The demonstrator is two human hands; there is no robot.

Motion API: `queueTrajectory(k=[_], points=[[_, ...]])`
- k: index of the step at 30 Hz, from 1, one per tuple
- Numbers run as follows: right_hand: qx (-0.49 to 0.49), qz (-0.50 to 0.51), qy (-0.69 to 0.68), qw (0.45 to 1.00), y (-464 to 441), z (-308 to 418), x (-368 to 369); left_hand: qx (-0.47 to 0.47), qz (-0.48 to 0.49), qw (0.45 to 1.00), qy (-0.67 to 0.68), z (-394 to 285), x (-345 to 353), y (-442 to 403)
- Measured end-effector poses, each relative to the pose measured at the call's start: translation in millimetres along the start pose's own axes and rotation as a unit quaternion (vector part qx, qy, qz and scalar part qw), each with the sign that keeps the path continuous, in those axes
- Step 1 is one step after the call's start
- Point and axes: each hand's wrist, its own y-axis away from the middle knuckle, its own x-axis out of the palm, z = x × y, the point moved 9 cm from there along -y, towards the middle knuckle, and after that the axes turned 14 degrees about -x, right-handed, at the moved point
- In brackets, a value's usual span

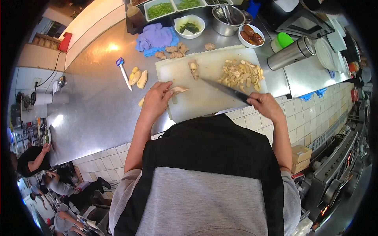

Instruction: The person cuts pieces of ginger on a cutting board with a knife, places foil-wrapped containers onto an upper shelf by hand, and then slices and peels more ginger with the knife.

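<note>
On the white cutting board (204, 102) my right hand (264, 105) grips a knife (226, 89), its blade pointing left. At the board's left edge my left hand (157, 96) holds a piece of ginger (180, 90) between thumb and fingers. Another ginger piece (193, 69) lies near the board's middle, beyond the knife tip. A pile of pale peelings or slices (242, 74) covers the right part of the board. Unpeeled ginger (172, 52) rests along the far edge. Peeled pieces (142, 79) lie on the steel counter to the left.
A peeler or thermometer-like tool (125, 76) lies left. Beyond the board are purple and blue cloths (155, 38), a white bowl (189, 26), a metal pot (227, 21) and a bowl of brown items (251, 36). A steel flask (289, 54) lies right. Other people work at lower left.
</note>
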Motion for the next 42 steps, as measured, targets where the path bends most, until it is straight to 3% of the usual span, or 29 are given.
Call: queueTrajectory(k=[4,7,12,14,18,21,22,24,27,33,36,42], points=[[-0.014,-0.081,0.049,0.995,3.6,-6.4,-21.4,0.005,0.000,0.999,-0.053,-1.3,8.1,0.7],[0.002,-0.066,0.009,0.998,13.5,-6.6,-16.0,0.014,-0.002,0.998,-0.058,-0.9,9.6,1.9],[-0.087,-0.005,-0.013,0.996,21.3,14.0,10.4,0.009,0.003,0.997,-0.076,-2.1,12.4,-0.6],[-0.053,0.002,-0.021,0.998,20.3,0.0,14.3,-0.036,0.020,0.999,-0.015,6.3,15.7,-5.2],[-0.023,-0.106,0.089,0.990,20.5,-7.6,-12.5,-0.097,0.096,0.969,0.208,15.8,28.4,-12.2],[0.021,-0.098,-0.074,0.992,20.9,-14.2,-9.5,-0.173,0.229,0.831,0.477,2.9,49.3,-2.7],[0.004,-0.113,-0.192,0.975,19.6,-10.0,-5.2,-0.177,0.250,0.807,0.505,-3.6,54.8,-1.7],[-0.030,-0.138,-0.419,0.897,17.4,6.3,9.2,-0.184,0.295,0.755,0.556,-16.5,67.0,1.0],[-0.041,-0.172,-0.545,0.819,3.2,51.1,12.9,-0.179,0.331,0.712,0.593,-29.2,83.5,-0.9],[-0.060,-0.186,-0.428,0.882,-24.5,66.0,29.4,-0.173,0.365,0.690,0.600,-58.4,94.4,1.8],[-0.131,-0.220,-0.330,0.908,-30.9,79.2,23.1,-0.179,0.355,0.698,0.596,-63.1,93.0,2.4],[-0.091,-0.183,-0.237,0.950,-34.9,102.9,24.8,-0.166,0.298,0.744,0.574,-58.7,87.0,-4.7]])
